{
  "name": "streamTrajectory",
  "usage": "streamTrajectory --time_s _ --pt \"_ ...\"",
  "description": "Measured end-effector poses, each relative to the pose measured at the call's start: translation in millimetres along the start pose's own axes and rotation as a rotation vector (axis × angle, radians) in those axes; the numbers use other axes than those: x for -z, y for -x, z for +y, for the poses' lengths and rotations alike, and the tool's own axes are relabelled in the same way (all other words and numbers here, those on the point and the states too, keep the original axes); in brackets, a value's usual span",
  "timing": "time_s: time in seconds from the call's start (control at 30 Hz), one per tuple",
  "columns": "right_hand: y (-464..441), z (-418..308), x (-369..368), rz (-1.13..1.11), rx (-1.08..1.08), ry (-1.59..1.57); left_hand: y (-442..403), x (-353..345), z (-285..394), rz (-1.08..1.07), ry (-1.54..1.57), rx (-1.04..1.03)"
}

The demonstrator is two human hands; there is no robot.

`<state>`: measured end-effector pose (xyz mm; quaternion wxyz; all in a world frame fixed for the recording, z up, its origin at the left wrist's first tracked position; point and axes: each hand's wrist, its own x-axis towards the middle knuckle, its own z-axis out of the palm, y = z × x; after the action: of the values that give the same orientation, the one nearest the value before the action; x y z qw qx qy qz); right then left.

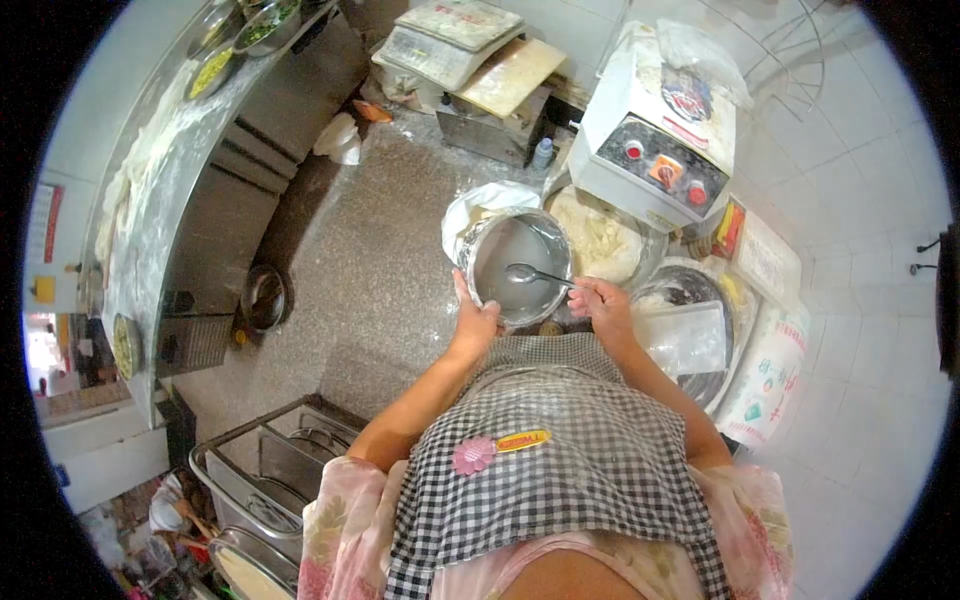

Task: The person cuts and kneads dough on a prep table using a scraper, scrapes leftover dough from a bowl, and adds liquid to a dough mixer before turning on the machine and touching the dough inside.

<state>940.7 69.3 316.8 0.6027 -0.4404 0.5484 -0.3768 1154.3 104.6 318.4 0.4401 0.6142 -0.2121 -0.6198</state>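
A round metal pot (500, 222) with a cloudy greyish liquid (515, 255) in it stands in front of me. My left hand (472, 318) grips its near left side, thumb up along the outer wall. My right hand (601, 303) is closed around the handle of a metal spoon (522, 273). The spoon's bowl lies over the middle of the liquid; whether it dips in, I cannot tell. Just behind and right of the pot, pale dough (595, 235) fills the bowl of a white machine (650, 145). A white bag (485, 205) sits against the pot's far left side.
Right of me are a basin (650, 300) with a clear plastic container (685, 338) and a printed white sack (765, 385). A floury counter (190, 150) runs along the left. Scales (445, 55) stand at the back. A metal-framed cart (270, 460) is near my left elbow.
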Motion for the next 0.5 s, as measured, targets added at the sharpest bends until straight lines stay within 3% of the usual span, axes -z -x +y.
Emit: streamTrajectory --time_s 0.5 --pt "2 7 8 -0.013 -0.102 -0.075 4 -4 0 0.003 -0.036 -0.005"
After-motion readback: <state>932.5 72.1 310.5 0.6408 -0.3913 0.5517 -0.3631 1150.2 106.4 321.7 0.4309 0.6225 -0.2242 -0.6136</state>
